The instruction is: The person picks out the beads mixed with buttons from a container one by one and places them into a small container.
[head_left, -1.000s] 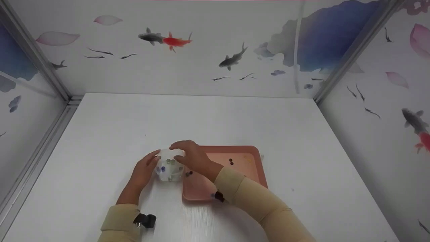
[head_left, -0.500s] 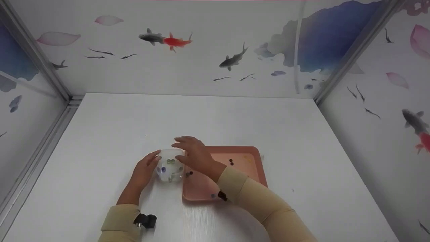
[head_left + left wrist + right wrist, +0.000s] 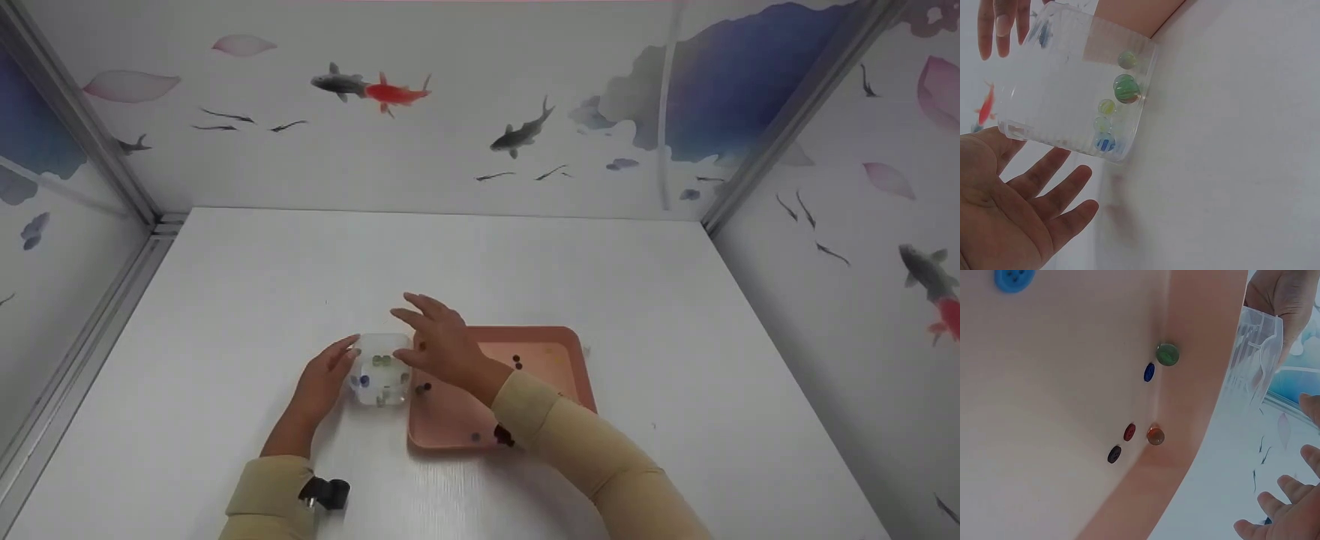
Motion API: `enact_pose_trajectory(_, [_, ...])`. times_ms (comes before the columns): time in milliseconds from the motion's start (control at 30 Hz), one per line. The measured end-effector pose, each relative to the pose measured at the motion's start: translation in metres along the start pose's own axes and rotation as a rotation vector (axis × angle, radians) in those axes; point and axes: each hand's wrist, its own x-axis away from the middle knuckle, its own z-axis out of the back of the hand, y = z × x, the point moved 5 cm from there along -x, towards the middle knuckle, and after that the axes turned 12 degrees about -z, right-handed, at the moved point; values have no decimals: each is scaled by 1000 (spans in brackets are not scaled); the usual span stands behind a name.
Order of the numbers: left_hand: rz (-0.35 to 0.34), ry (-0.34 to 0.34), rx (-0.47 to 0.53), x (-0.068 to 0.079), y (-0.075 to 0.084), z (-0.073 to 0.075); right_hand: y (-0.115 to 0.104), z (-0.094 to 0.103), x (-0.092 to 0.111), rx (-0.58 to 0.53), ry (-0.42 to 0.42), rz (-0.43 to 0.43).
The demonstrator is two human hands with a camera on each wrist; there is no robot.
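Observation:
A clear plastic container (image 3: 381,386) stands left of the pink tray (image 3: 450,439). Several glass marbles, green, yellowish and blue (image 3: 1105,142), lie at its bottom. My left hand (image 3: 322,382) rests against the container's left side; in the left wrist view its fingers (image 3: 1064,194) are fairly straight and spread. Above the container's right side and the tray's left edge hovers my right hand (image 3: 446,349), fingers spread, nothing visible between them. Near the tray wall lie a green marble (image 3: 1167,354), an orange-brown marble (image 3: 1155,435), and blue (image 3: 1149,372), red (image 3: 1129,432) and black (image 3: 1114,454) buttons.
A larger light-blue button (image 3: 1014,278) lies elsewhere in the tray. More small dark pieces (image 3: 517,362) sit toward its back, partly near my right forearm (image 3: 570,435). Printed walls (image 3: 420,150) enclose the white table (image 3: 262,277) at the back and sides.
My right hand has drawn back up and to the right from the container, its fingers straightening and spreading. The left hand and the container have stayed in place.

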Motion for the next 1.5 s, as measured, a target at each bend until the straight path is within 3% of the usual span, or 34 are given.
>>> enact_pose_trajectory(333, [13,0,-9,1,1,0,3,6,2,73,29,6])
enact_pose_trajectory(567, [3,-1,-14,1,1,0,7,11,5,59,20,5])
enact_pose_trajectory(800, [-48,24,6,1,2,-1,15,14,6,85,75,32])
enact_pose_trajectory(1500, [-57,15,-15,2,4,1,38,13,8,-9,43,-39])
